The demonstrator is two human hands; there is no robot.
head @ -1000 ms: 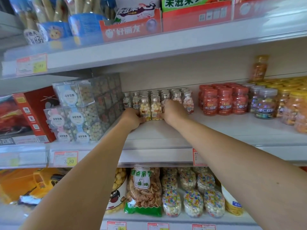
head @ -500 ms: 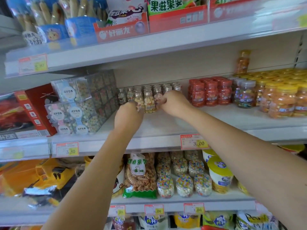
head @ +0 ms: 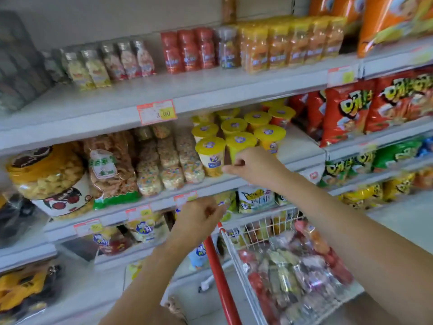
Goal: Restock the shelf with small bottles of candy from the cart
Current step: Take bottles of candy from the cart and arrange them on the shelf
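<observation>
Small clear bottles of candy (head: 105, 64) stand in rows at the left of the upper shelf (head: 210, 86). Both my hands are off that shelf and lower in the view. My left hand (head: 199, 219) hangs in front of the lower shelf edge, fingers loosely curled, holding nothing. My right hand (head: 251, 166) is a little higher, in front of the yellow-lidded cups, and is also empty. The white wire cart (head: 239, 233) with a red handle stands at the lower right. Several wrapped packs of small bottles (head: 293, 266) lie in it.
Red-capped jars (head: 187, 52) and orange jars (head: 288, 45) stand right of the small bottles. Yellow-lidded cups (head: 234, 137), candy bags (head: 168, 160) and a large snack jar (head: 46, 179) fill the shelf below. Chip bags (head: 365, 109) fill the right bay.
Both hands let go of the bottles and drew back from the upper shelf, dropping toward the cart. My view swung down and right, bringing the cart into sight.
</observation>
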